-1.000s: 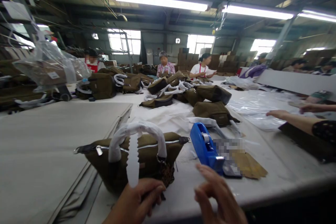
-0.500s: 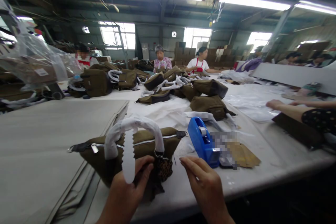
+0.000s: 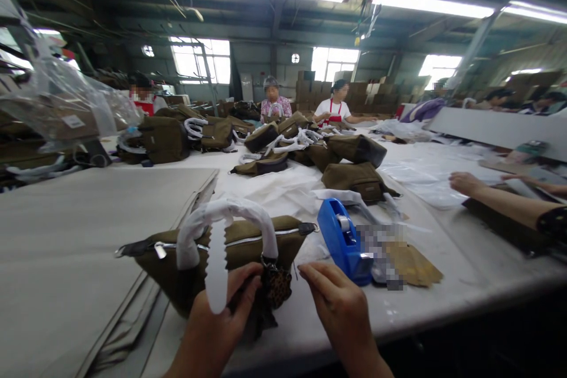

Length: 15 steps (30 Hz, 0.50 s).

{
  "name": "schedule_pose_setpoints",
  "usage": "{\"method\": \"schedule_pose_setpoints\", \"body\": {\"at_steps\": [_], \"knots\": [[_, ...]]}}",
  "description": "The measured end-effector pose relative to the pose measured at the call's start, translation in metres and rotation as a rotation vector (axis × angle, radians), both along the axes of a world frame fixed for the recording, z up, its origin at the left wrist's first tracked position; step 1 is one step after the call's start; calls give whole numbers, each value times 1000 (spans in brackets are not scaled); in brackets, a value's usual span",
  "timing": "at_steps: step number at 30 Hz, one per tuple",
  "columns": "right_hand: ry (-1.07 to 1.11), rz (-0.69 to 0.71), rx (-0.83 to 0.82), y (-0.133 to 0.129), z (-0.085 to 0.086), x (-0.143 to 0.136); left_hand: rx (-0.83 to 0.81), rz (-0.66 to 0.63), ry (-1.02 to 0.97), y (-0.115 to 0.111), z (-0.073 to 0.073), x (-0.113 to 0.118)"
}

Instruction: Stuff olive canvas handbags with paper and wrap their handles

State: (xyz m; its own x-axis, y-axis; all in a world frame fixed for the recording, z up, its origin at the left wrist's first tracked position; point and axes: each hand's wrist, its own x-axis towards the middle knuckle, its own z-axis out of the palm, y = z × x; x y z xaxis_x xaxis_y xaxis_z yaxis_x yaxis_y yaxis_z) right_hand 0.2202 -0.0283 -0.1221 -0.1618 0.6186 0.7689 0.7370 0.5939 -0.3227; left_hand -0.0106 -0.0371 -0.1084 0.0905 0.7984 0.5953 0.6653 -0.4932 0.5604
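Note:
An olive-brown handbag (image 3: pixel 239 248) stands on the white table (image 3: pixel 443 283) right in front of me. Its handles are wrapped in white foam (image 3: pixel 228 212), and a loose white strip (image 3: pixel 217 274) hangs down its front. My left hand (image 3: pixel 217 322) grips the bag's lower front, thumb near a leopard-print tag (image 3: pixel 278 286). My right hand (image 3: pixel 341 313) hovers just right of that tag with fingers apart, holding nothing. A blue tape dispenser (image 3: pixel 345 242) sits close to the right hand.
A stack of grey sheets (image 3: pixel 88 236) covers the table's left side. More olive bags (image 3: pixel 354 180) lie piled farther back, with clear plastic bags (image 3: pixel 425 180) at right. A co-worker's arm (image 3: pixel 491 201) reaches in from the right. Several people work at the far end.
My right hand has come in leftward toward the tag, fingers extended. My left hand has slid up the bag's front. The co-worker's arm at right shifted slightly.

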Motion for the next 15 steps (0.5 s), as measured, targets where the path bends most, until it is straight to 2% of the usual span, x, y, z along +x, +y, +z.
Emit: {"method": "schedule_pose_setpoints", "body": {"at_steps": [4,12,15], "knots": [[-44,-5,17,0,7,-5,-18,4,5,1,-4,0],[-165,-73,36,-4,14,0,-138,-2,65,1,6,2],[-192,-82,43,-4,18,0,-97,-7,66,2,4,1]]}}
